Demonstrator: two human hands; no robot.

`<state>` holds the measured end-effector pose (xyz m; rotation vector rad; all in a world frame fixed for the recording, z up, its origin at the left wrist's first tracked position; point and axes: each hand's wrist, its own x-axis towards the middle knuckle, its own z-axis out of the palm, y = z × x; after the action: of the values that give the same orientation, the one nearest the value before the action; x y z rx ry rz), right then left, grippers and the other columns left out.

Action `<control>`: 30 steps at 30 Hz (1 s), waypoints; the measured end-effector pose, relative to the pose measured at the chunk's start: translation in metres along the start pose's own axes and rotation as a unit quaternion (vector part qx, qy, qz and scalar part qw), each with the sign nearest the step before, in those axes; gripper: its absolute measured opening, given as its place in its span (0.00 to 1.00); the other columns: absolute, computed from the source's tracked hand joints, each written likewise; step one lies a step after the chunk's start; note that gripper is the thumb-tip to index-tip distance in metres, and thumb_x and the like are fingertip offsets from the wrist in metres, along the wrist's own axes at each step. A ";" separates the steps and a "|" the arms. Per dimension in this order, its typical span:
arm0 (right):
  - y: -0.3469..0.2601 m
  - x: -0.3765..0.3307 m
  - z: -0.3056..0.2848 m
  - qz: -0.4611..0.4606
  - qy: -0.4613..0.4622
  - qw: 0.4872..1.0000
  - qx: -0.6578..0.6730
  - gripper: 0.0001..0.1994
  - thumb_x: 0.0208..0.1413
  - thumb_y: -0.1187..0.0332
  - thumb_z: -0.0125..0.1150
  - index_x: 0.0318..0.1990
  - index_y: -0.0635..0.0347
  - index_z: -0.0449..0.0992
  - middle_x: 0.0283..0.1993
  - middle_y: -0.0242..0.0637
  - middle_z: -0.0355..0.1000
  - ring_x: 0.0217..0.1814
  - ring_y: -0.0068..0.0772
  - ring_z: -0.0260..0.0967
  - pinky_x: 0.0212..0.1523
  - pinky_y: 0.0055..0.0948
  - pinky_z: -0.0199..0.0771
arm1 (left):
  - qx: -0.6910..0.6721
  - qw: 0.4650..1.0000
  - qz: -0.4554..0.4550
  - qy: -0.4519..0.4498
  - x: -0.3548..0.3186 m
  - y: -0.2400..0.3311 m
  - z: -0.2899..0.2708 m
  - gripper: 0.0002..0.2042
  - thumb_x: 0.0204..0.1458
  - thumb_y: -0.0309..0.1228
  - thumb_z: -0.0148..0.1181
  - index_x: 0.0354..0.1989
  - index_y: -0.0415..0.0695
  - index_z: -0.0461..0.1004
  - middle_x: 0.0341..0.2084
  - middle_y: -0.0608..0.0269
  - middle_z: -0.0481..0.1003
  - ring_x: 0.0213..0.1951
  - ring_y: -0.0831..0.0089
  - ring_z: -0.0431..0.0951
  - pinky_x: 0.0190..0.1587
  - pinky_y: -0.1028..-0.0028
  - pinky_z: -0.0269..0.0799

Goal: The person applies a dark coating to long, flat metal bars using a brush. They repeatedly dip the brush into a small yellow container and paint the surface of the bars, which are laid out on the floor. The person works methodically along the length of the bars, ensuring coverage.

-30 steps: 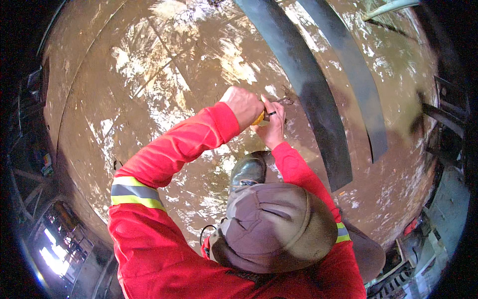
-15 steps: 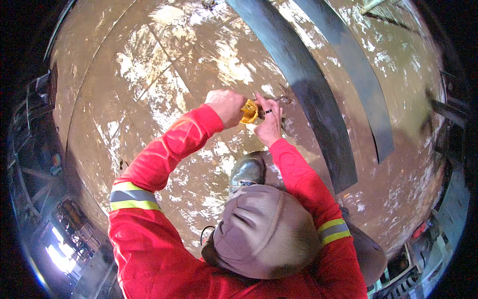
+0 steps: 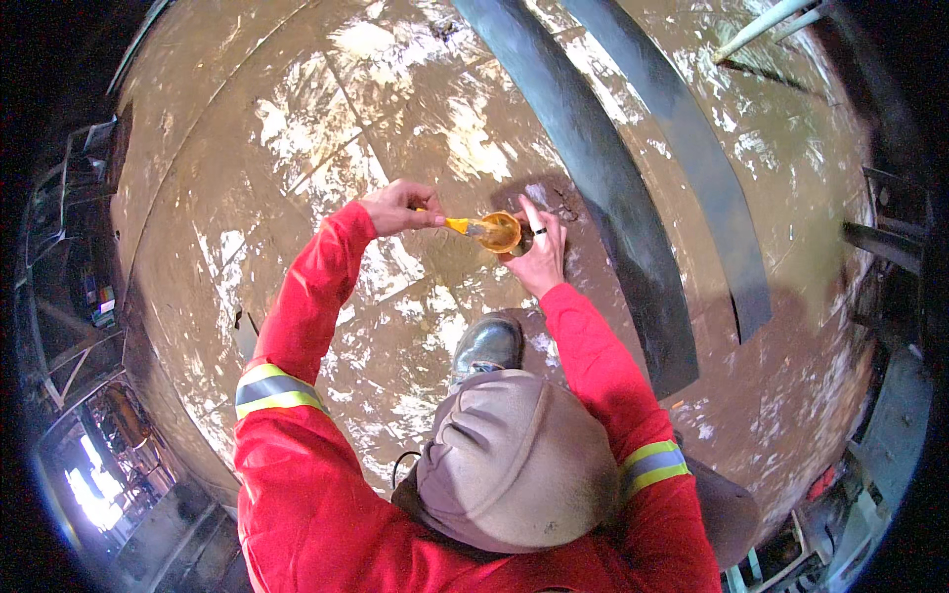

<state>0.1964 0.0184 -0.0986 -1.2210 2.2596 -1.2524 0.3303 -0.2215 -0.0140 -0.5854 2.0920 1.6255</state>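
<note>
Head view: right hand [image 3: 542, 259] fingers wrap a small orange cup [image 3: 500, 233] of amber liquid; at 9 o'clock, left hand [image 3: 398, 206] fingers pinch a yellow-handled brush [image 3: 463, 226] touching its rim.

Industrial metalworking yard or workshop

A wide rust-brown steel plate floor [image 3: 297, 168] is showing weld seams, two long dark curved steel strips [image 3: 613, 198] are lying across it, and a red reflective-striped work jacket [image 3: 297, 474] is being worn.
</note>
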 end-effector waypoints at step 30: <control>0.197 -0.061 -0.337 0.301 -0.178 0.849 -0.396 0.32 0.50 0.66 0.52 0.66 0.38 0.55 0.67 0.60 0.47 0.69 0.57 0.47 0.61 0.49 0.55 | 0.568 0.746 0.121 0.326 0.339 0.239 0.116 0.07 0.49 0.35 0.52 0.32 0.46 0.71 0.20 0.52 0.76 0.27 0.53 0.78 0.29 0.56 0.73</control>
<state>-0.0715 0.3069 -0.0679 -0.7088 2.5924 0.1648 -0.0749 -0.0781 -0.0425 -0.4396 3.1858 -0.1111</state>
